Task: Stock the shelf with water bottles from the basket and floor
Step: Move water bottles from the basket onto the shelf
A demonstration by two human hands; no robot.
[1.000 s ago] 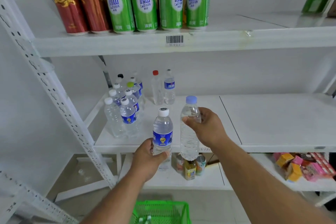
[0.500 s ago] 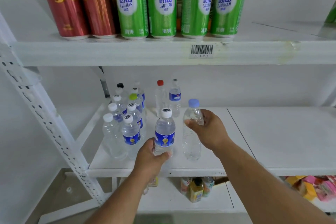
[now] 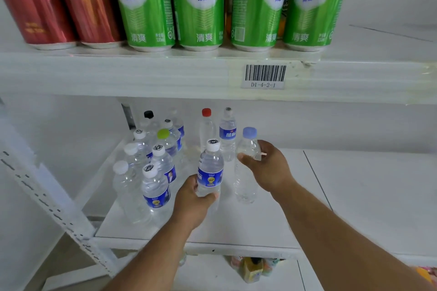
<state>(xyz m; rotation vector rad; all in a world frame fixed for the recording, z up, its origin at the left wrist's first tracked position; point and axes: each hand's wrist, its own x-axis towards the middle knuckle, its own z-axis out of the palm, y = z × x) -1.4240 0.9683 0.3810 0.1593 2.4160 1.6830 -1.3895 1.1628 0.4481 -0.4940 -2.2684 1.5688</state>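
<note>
The left hand (image 3: 192,204) grips a blue-labelled bottle (image 3: 210,170) low on its body; the right hand (image 3: 267,168) holds a clear, blue-capped bottle (image 3: 246,165) at the shoulder, both over the middle shelf (image 3: 236,229). Best to set each base flat beside the standing bottles (image 3: 151,163) further back before letting go.

a shop; barcode tag (image 3: 265,76) on stocked white shelf (image 3: 142,75)
</note>
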